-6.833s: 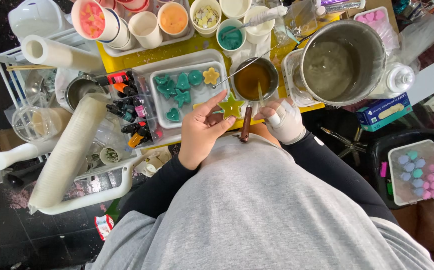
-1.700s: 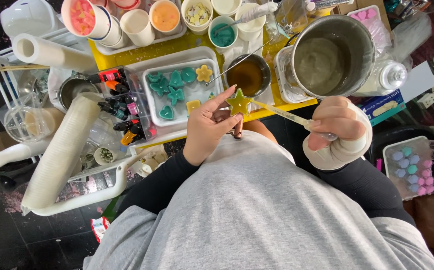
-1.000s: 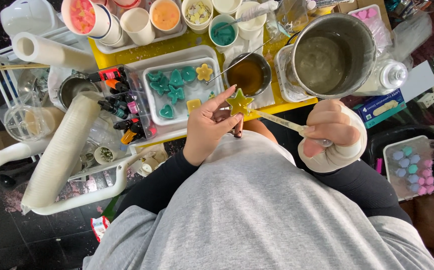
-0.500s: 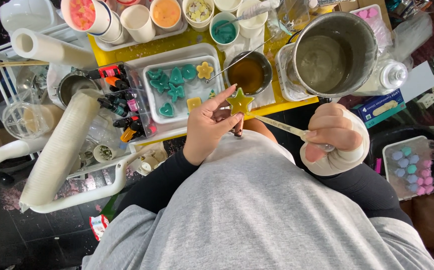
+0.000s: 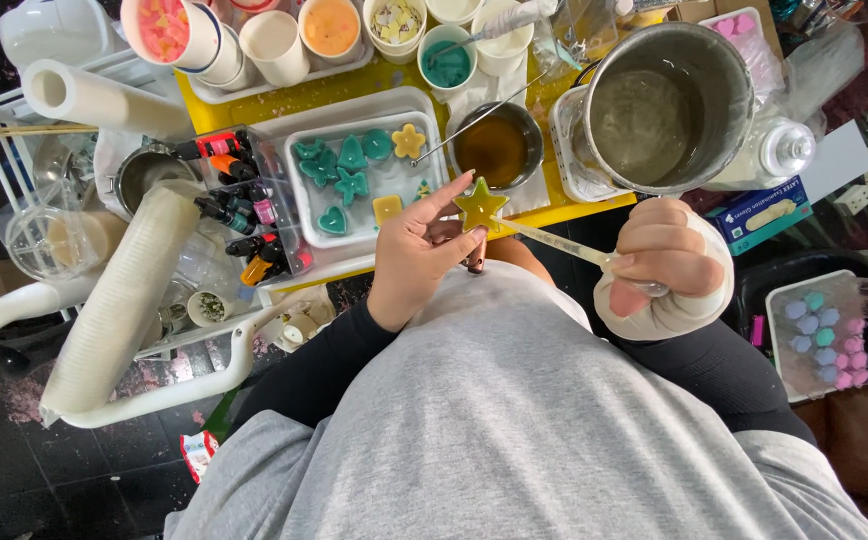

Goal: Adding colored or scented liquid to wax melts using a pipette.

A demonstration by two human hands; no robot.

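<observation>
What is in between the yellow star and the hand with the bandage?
A thin clear dropper runs from the right hand to the yellow star, seen in the head view.

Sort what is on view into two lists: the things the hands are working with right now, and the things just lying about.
In use:
left hand holding the star-shaped piece
right hand gripping a dropper aimed at the star

Lying about:
big steel pot
small pan of amber liquid
white tray of teal shapes
paper roll
stack of cups
</observation>
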